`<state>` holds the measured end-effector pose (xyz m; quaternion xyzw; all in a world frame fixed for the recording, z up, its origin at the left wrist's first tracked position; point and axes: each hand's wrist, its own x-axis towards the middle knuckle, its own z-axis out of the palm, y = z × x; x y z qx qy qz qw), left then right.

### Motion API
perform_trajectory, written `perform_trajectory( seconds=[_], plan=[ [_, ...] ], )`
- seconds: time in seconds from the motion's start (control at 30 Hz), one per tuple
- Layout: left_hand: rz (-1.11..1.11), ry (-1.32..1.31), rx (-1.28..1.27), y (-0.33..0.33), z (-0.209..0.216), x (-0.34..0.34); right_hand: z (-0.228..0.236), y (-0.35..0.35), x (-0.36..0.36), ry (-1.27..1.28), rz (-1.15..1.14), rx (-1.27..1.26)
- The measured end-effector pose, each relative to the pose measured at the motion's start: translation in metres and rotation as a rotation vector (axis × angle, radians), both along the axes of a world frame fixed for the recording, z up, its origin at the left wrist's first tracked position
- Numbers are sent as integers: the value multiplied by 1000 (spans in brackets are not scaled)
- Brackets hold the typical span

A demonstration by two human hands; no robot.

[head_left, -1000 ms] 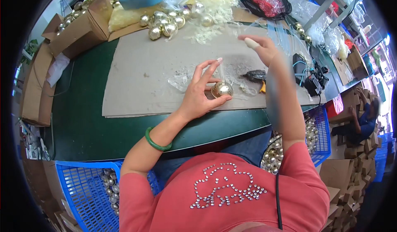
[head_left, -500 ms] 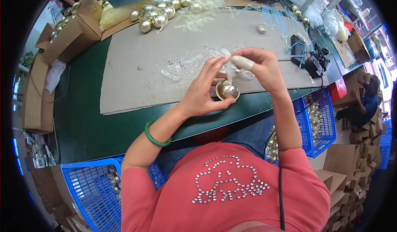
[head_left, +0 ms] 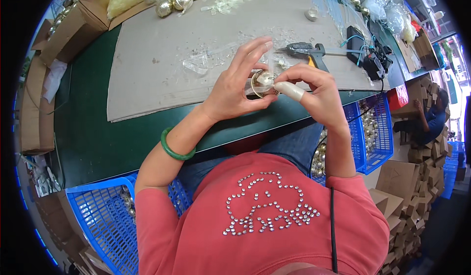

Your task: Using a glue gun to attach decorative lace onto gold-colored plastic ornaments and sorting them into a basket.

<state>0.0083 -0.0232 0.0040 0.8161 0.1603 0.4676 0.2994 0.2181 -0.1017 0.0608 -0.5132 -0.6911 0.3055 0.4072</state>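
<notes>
My left hand (head_left: 229,86) curls round a shiny gold ball ornament (head_left: 258,85), with thumb below and fingers above. A sheer white ribbon (head_left: 269,62) rises from the ornament past the left fingertips. Close against the ball's right side, my right hand (head_left: 318,92) has thumb and forefinger pinched on the ribbon's lower part; a pale cover wraps that thumb. Just beyond the right hand lies a dark glue gun (head_left: 305,49) with a yellow trigger, on the cardboard sheet (head_left: 152,81). The fingers partly hide the ball.
Several gold balls (head_left: 181,0) and ribbon scraps (head_left: 233,1) lie at the back. Black power adapters (head_left: 373,66) with cords sit at the right. Blue baskets (head_left: 105,221) flank my lap. A cardboard box (head_left: 73,22) stands at the left. Another person (head_left: 431,115) sits far right.
My right hand has come down from the ribbon's top to the ball. The ornament has turned, showing white ribbon on its face. The glue gun, hidden before, is visible. The view has shifted slightly.
</notes>
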Motion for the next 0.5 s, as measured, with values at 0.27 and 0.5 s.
perform_trajectory(
  seconds=[0.27, 0.5],
  plan=[
    [5, 54, -23, -1, -5, 0, -13, 0, -10, -7, -160, 13],
    [69, 68, 143, 3, -10, -2, -10, -1, -24, -72, -260, -2]
  ],
)
